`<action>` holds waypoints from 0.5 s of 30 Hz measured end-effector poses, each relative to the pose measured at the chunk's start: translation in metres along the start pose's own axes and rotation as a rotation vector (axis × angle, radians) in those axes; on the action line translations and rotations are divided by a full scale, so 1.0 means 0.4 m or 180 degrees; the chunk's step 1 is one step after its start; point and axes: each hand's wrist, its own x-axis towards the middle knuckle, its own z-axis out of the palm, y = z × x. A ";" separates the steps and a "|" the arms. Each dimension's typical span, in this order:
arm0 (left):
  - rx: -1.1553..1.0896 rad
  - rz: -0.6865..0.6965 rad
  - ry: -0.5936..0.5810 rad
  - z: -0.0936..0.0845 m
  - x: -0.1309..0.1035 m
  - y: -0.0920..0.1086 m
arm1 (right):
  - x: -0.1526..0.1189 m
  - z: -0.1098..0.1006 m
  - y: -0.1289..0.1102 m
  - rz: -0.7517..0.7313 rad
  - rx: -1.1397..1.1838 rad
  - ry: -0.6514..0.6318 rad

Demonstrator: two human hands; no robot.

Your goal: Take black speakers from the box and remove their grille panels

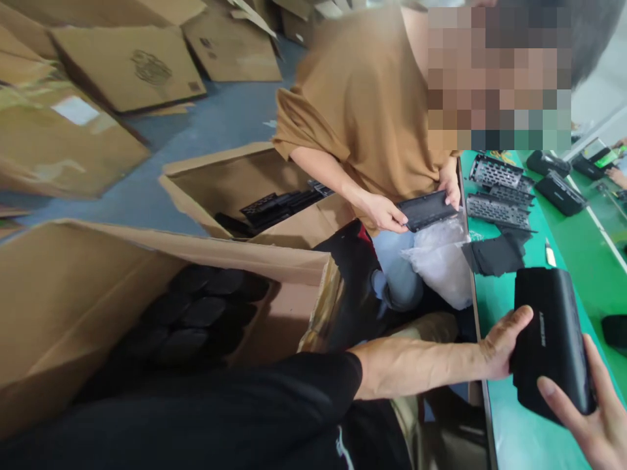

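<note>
Nearest, a black casing [548, 339] lies in my two hands over the green table [529, 444]; whether its underside touches the surface cannot be told. My left hand [504, 343] grasps its left side, thumb bent over the edge. My right hand [600, 418] grasps the opposite side, thumb on the lettered face and fingers along the far edge. Pale lettering runs lengthwise on that face. Good handling, in my judgement, means even pressure from both sides, thumbs kept clear of the lettering, and the smooth shell turned without scraping; a lopsided grip could let it slip.

To my left, a cardboard carton [298, 300] contains dark, rounded pieces [203, 313], too shadowed to identify. Beyond the casing on the table are a small pale-handled tool [550, 253], black sheets [499, 251] lapping the table's edge, and perforated panels [497, 209].

Farther off, a co-worker in a brown shirt [362, 117] holds a flat black panel [426, 210] with both hands, above a clear plastic bag [445, 261]. A second carton [230, 179] beside this person contains slotted black parts [279, 205]. More cartons [132, 72] stand on the floor behind.
</note>
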 end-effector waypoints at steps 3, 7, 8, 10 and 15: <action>-0.0109 0.0345 0.0286 0.034 0.001 0.012 | -0.035 0.026 -0.008 -0.0319 0.0315 0.0562; -0.0105 0.0516 0.0639 0.073 0.005 -0.001 | -0.075 0.123 -0.031 -0.0449 0.0789 0.1551; -0.0072 0.0520 0.0718 0.080 0.006 -0.010 | -0.075 0.139 -0.031 -0.0463 0.0859 0.1812; 0.0003 0.0538 0.0814 0.087 0.008 -0.030 | -0.063 0.146 -0.020 -0.0407 0.0871 0.2051; 0.0642 0.0248 0.0422 0.057 0.020 0.014 | -0.072 0.059 0.048 -0.0092 0.0863 0.1690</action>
